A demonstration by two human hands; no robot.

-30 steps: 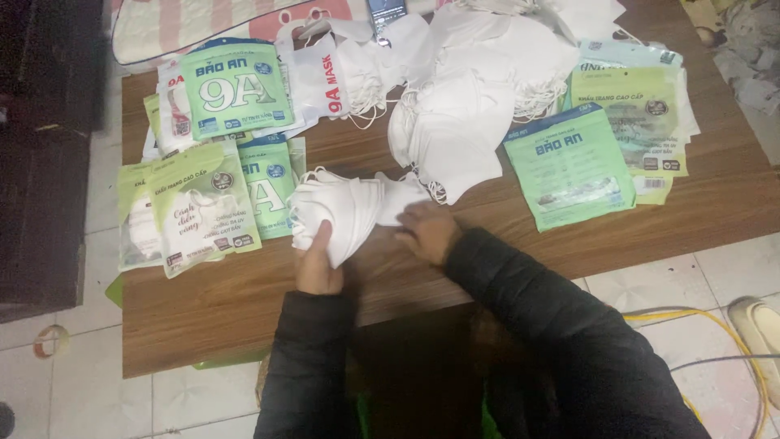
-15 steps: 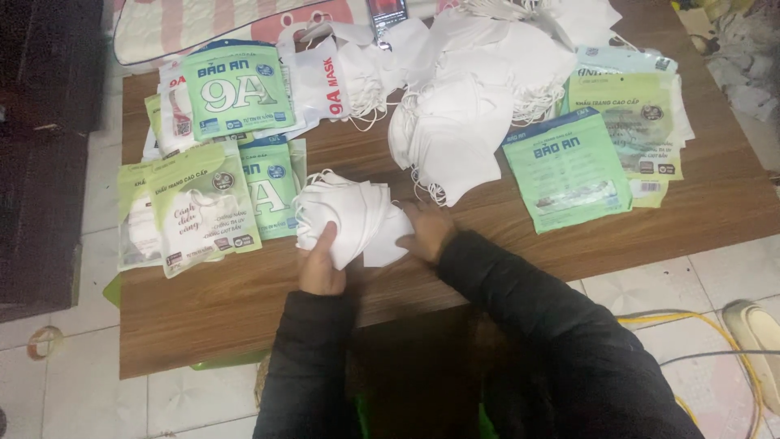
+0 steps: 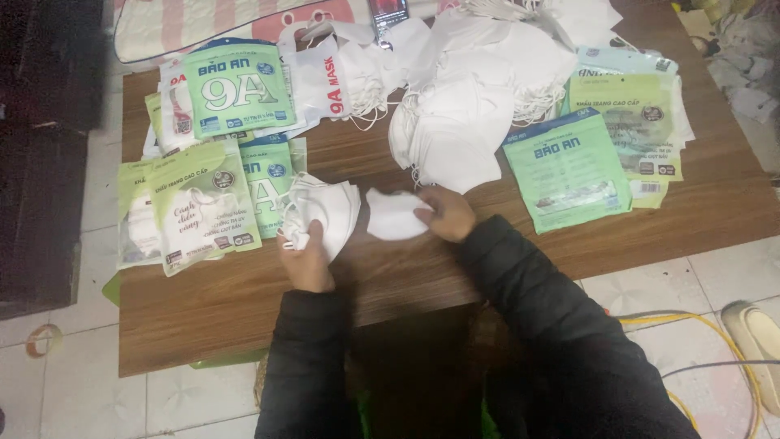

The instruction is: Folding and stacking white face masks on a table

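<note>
Our left hand closes its grip on a small stack of white masks; our right hand pinches a single white mask just beside it. We judge it best to square the edges, loops tucked. Beyond the grip lie a loose mask pile and green packets on the wooden tabletop; pale floor tiles surround it.

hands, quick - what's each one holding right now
Left hand: closed on a stack of white masks.
Right hand: pinching a single white mask at its edge.
</note>
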